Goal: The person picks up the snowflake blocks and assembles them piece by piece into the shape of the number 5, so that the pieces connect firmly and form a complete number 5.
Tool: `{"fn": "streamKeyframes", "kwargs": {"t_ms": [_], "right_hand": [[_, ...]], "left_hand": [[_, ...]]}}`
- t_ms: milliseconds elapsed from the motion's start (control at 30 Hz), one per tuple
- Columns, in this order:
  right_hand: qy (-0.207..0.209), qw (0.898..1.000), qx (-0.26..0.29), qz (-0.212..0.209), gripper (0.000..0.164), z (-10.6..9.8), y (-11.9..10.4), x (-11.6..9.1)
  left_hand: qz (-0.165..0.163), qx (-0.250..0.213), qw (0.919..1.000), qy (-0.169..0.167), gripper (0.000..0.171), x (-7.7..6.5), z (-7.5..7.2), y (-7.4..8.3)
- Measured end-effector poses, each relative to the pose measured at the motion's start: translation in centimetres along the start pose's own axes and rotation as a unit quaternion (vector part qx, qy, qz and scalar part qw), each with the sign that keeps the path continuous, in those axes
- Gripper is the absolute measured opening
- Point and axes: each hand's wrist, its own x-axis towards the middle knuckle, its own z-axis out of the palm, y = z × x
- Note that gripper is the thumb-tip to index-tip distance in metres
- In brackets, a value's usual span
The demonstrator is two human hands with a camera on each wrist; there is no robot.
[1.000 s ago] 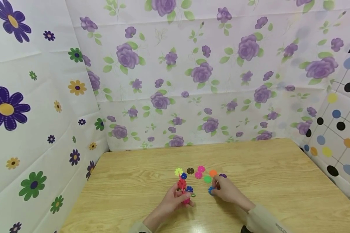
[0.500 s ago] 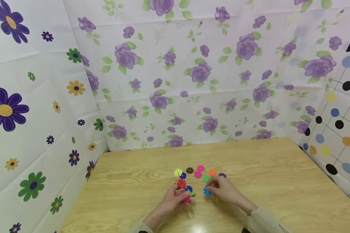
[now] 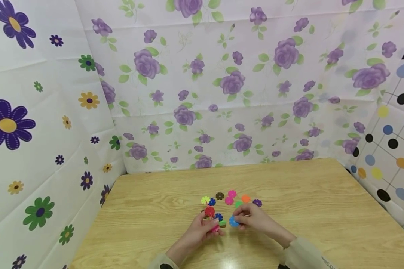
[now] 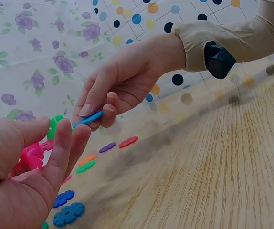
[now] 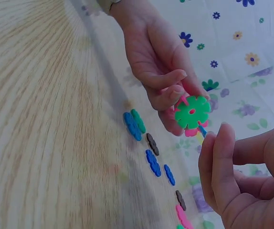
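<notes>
In the head view my left hand (image 3: 198,232) grips a cluster of joined snowflake discs. A red disc (image 3: 210,212) stands up from the cluster, and a pink disc (image 4: 32,155) shows inside the grip in the left wrist view. The cluster's green disc (image 5: 192,112) faces the right wrist camera. Between thumb and fingers my right hand (image 3: 260,222) pinches a light blue snowflake disc (image 3: 233,221), just right of the cluster. Its edge meets or nearly meets the green disc's rim; whether they touch I cannot tell. Fingers hide part of both pieces.
Loose discs lie on the wooden table (image 3: 148,216) beyond the hands: brown (image 3: 220,196), pink (image 3: 229,200), orange (image 3: 245,198), purple (image 3: 257,203) and several others. Patterned cloths (image 3: 175,93) hang behind the table and along both sides.
My right hand has carried the light blue disc leftward, closer to the cluster, and turned its face toward the head camera. The left hand stays nearly still with its grip kept.
</notes>
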Motion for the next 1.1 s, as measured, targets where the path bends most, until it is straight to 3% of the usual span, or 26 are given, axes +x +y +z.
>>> {"fn": "streamKeyframes", "kwargs": {"t_ms": [333,700,1100], "right_hand": [[-0.017,1.0,-0.015,-0.012,0.022,0.43,-0.05,0.25],[-0.013,1.0,-0.005,-0.008,0.024,0.76,-0.22,0.03],[0.006,0.999,0.035,0.018,0.023,0.87,-0.23,-0.22]], "left_hand": [[0.006,-0.008,0.9999,-0.002,0.045,-0.12,0.27,-0.13],[0.013,0.005,0.9993,-0.035,0.055,-0.02,0.26,-0.16],[0.035,0.041,0.9976,-0.043,0.049,-0.24,0.76,0.17]]}}
